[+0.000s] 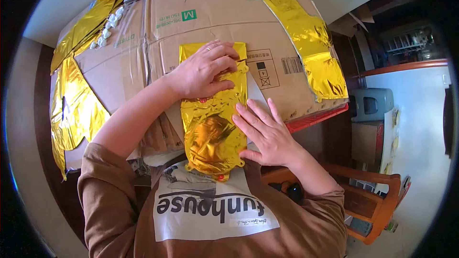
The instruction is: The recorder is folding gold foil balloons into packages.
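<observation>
A flattened gold foil balloon (pixel 205 136) lies lengthwise in front of me, its near end hanging toward my shirt. It is creased and shiny, with small tabs along its right edge. My left hand (pixel 206 70) rests over its far part, fingers bent and closed on the foil, the thumb pointing right. The fingertips are partly hidden. My right hand (pixel 267 136) lies along the balloon's right edge with fingers spread, the fingertips and thumb touching the foil. A pale sheet (pixel 256 88) shows beneath the balloon on the right.
Large cardboard (pixel 220 28) covers the work surface. More gold foil (pixel 76 105) drapes over its left side, and another gold foil piece (pixel 313 33) lies at the right. White crumpled bits (pixel 111 23) sit at the left. A wooden chair (pixel 363 200) and a grey plastic stool (pixel 372 104) stand at right.
</observation>
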### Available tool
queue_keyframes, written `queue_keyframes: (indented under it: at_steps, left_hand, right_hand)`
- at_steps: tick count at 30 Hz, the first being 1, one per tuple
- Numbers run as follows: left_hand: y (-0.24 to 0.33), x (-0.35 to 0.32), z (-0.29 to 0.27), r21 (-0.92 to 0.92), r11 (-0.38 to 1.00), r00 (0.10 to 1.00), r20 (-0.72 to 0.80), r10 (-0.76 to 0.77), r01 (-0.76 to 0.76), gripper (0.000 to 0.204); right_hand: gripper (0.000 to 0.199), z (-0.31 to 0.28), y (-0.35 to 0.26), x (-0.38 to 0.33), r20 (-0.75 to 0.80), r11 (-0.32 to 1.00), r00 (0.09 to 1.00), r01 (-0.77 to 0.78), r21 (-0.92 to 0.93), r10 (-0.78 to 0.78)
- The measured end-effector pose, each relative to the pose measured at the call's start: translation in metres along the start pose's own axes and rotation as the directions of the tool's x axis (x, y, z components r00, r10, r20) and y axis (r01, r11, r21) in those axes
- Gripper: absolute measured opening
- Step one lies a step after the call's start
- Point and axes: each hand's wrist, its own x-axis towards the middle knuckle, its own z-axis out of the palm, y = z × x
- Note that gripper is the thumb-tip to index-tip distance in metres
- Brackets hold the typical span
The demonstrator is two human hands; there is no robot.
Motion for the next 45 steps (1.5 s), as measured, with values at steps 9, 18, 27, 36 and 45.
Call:
queue_keyframes:
  at_steps: [9, 18, 27, 36, 45]
  left_hand:
    - [0.018, -0.010, 0.003, 0.068, 0.998, 0.999, -0.033, -0.005, 0.007, 0.033]
    - [0.042, -0.033, 0.000, 0.142, 0.990, 0.998, -0.060, 0.024, -0.015, 0.039]
    - [0.087, -0.100, -0.037, -0.009, 0.998, 0.995, 0.068, -0.068, 0.069, 0.049]
    - [0.111, -0.128, -0.038, 0.078, 0.996, 0.995, 0.088, -0.053, 0.046, 0.065]
    - [0.109, -0.128, -0.035, 0.084, 0.996, 0.999, -0.003, -0.044, 0.044, 0.057]
  right_hand:
    - [0.046, 0.028, 0.002, -0.020, -0.207, 0.947, 0.960, 0.123, -0.296, -0.189]
    - [0.024, 0.024, -0.001, -0.014, -0.339, 0.953, 0.901, 0.204, -0.225, -0.273]
    - [0.031, 0.013, -0.005, -0.010, -0.320, 0.972, 0.918, 0.219, -0.083, -0.234]
    - [0.031, 0.010, -0.006, -0.005, -0.328, 0.978, 0.922, 0.201, -0.051, -0.206]
    - [0.023, 0.005, 0.003, 0.007, -0.363, 0.969, 0.931, 0.121, 0.216, -0.036]
